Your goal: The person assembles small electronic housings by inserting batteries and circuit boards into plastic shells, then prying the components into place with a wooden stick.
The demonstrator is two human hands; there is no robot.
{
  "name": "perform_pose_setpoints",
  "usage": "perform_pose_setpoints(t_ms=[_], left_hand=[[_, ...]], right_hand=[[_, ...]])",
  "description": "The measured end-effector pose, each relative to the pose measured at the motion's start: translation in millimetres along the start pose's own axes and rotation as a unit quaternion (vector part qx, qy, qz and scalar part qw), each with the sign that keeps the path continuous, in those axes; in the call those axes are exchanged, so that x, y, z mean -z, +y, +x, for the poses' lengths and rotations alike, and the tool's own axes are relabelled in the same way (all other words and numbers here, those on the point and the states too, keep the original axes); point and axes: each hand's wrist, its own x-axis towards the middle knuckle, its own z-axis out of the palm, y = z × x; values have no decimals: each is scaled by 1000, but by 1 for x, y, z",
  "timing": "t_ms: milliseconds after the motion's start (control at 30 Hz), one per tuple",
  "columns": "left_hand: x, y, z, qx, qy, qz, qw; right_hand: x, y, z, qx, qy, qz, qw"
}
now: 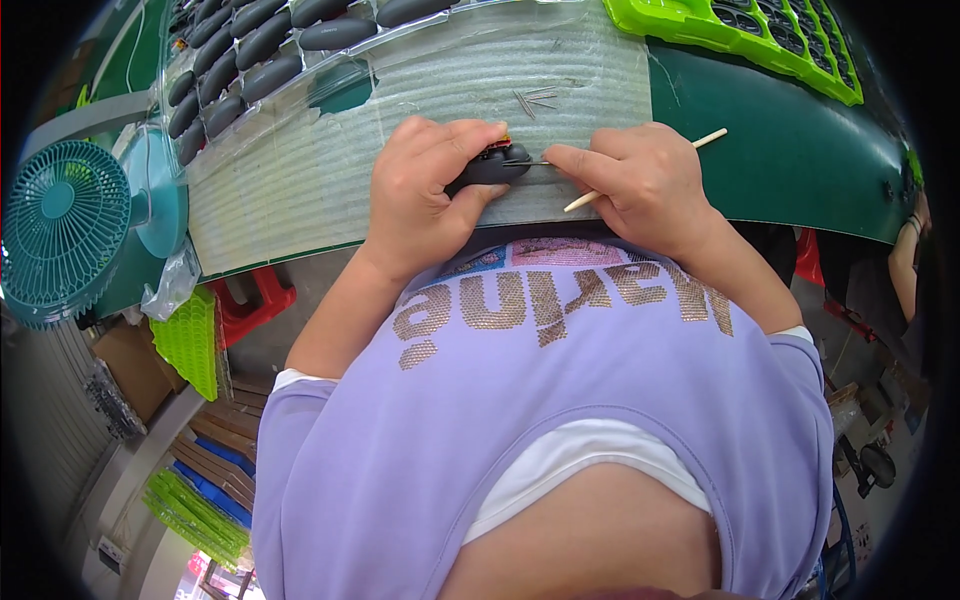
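Note:
My left hand (420, 190) is closed around a dark grey oval casing (488, 170), thumb on the near side and fingers over the top. A bit of red and yellow shows at the casing's upper edge, beneath my fingertips. From the right, my right hand (648, 185) pinches a thin metal pin (538, 162) whose far end reaches the casing; whether it sits inside a hole I cannot tell. A pale wooden stick (580, 202) also passes through my right hand, slanting out on both sides. Beyond my hands, several loose metal pins (537, 100) lie on the foam sheet (440, 95).
Clear plastic trays with several dark oval casings (268, 78) fill the back left. A bright green tray (690, 38) with dark round parts stands at the back right. A teal fan (65, 220) is at the left edge. Red stools (255, 300) show below the green table (780, 150); another person's arm (906, 265) is far right.

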Motion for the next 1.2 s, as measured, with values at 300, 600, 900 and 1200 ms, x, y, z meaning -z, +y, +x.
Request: perform_pose_setpoints(t_ms=[300, 600, 900, 1200], left_hand=[[-1, 0, 1, -1, -1, 1, 1000], [-1, -1, 5, -9, -6, -8, 1000], [1, 1, 4, 91, 50, -75, 992], [17, 12, 15, 365, 40, -487, 792]], right_hand=[[4, -1, 5, -32, -44, 33, 998], [8, -3, 7, -25, -37, -1, 999], [45, 31, 8, -161, 31, -21, 986], [14, 41, 28, -172, 6, -210, 962]])
